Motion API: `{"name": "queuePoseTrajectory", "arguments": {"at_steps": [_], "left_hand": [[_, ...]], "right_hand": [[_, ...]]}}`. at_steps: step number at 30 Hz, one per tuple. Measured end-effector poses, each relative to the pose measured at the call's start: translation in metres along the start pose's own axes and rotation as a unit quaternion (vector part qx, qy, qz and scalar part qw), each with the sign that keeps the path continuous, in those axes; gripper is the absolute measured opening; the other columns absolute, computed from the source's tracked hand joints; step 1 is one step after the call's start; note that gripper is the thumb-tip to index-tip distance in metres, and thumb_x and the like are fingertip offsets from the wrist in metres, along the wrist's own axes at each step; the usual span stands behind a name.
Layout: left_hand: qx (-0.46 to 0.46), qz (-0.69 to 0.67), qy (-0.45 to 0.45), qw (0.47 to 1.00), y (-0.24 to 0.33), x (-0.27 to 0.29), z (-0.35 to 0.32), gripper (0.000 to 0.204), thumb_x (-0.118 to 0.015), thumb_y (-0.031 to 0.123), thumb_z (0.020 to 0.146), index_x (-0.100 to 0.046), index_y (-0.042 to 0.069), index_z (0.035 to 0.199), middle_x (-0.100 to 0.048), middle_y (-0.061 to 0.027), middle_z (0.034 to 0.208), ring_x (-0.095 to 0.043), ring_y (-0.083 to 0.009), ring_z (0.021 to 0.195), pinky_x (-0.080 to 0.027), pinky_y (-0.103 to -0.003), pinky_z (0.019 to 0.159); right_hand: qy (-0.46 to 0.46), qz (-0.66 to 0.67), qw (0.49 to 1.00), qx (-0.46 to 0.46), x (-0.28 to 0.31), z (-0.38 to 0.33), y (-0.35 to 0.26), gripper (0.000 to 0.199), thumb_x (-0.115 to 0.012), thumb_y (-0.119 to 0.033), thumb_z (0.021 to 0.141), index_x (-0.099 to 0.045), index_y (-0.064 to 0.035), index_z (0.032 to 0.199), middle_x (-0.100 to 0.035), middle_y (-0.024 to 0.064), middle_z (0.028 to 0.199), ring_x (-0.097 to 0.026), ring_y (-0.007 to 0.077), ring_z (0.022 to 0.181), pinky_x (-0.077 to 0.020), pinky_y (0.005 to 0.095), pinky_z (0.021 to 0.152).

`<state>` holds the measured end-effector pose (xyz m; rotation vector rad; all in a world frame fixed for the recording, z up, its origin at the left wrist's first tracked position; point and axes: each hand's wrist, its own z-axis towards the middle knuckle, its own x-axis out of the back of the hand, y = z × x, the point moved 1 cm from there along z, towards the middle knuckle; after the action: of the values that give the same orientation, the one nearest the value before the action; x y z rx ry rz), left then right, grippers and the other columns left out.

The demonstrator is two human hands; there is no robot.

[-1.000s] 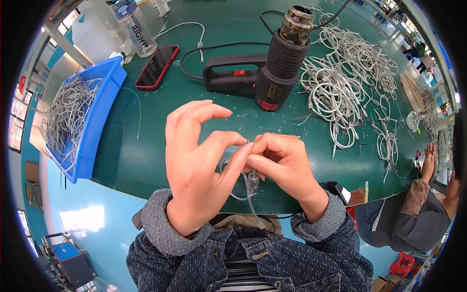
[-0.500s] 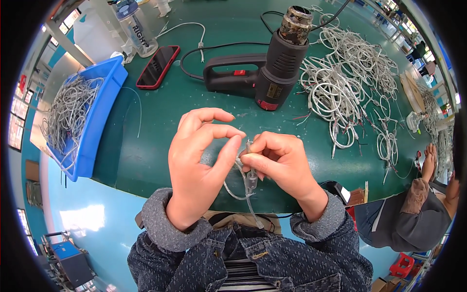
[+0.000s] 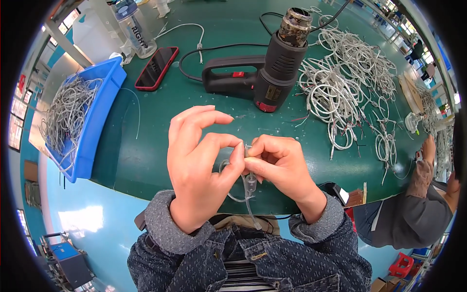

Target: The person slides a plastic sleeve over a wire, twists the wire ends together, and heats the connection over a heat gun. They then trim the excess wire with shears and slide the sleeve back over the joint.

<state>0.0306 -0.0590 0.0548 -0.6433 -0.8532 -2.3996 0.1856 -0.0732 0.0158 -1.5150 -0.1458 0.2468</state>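
You have one thin pale cable (image 3: 248, 194) in hand, held just above the near edge of the green worktop (image 3: 160, 146), its tail hanging down toward your lap. A small clear sleeve sits on it just below your fingers, so the fitting at the cable's tip looks to be underway rather than finished; the tip itself is hidden between your fingertips. Your left hand (image 3: 199, 180) pinches the cable's end between thumb and forefinger, the other fingers spread upward. Your right hand (image 3: 277, 163) has its fingers curled and pressed together around the same end, touching your left.

Beyond your hands, the black heat gun (image 3: 262, 73) lies on its side, untouched. To its right sits a large tangle of white cables (image 3: 340, 82); the blue bin (image 3: 95, 121) on your left holds many grey ones. Which heap is finished cannot be told, but a good deal seems left.
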Motion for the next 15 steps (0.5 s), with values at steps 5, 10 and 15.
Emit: {"name": "queuePoseTrajectory", "arguments": {"at_steps": [5, 10, 15], "left_hand": [[0.046, -0.073, -0.015, 0.996, -0.006, -0.001, -0.004, 0.013, -0.070, -0.002, 0.062, -0.062, 0.003, 0.072, -0.061, -0.0094, 0.094, -0.056, -0.0302, 0.098, -0.045, -0.038, 0.082], [0.033, -0.066, -0.050, 0.996, -0.004, 0.003, -0.001, 0.012, -0.070, -0.001, 0.062, -0.062, 0.003, 0.070, -0.061, -0.0089, 0.093, -0.056, -0.0300, 0.098, -0.045, -0.037, 0.082], [0.021, -0.048, -0.073, 0.996, -0.001, 0.008, 0.005, 0.012, -0.069, -0.002, 0.063, -0.061, 0.002, 0.070, -0.062, -0.0087, 0.091, -0.057, -0.0298, 0.097, -0.045, -0.037, 0.081]], "right_hand": [[0.000, 0.010, 1.000, -0.011, 0.001, -0.001, 0.000, 0.014, -0.067, -0.008, 0.081, -0.059, 0.0012, 0.074, -0.061, 0.0021, 0.065, -0.052, 0.0024, 0.058, -0.0398, 0.0192, 0.050], [0.004, 0.003, 1.000, -0.008, 0.000, -0.001, 0.000, 0.014, -0.068, -0.008, 0.080, -0.058, 0.0011, 0.074, -0.060, 0.0016, 0.064, -0.051, 0.0021, 0.058, -0.0393, 0.0193, 0.049], [-0.002, -0.023, 1.000, -0.001, 0.000, -0.001, 0.001, 0.014, -0.068, -0.007, 0.080, -0.059, 0.0013, 0.074, -0.060, 0.0013, 0.064, -0.051, 0.0019, 0.057, -0.0390, 0.0194, 0.049]]}}
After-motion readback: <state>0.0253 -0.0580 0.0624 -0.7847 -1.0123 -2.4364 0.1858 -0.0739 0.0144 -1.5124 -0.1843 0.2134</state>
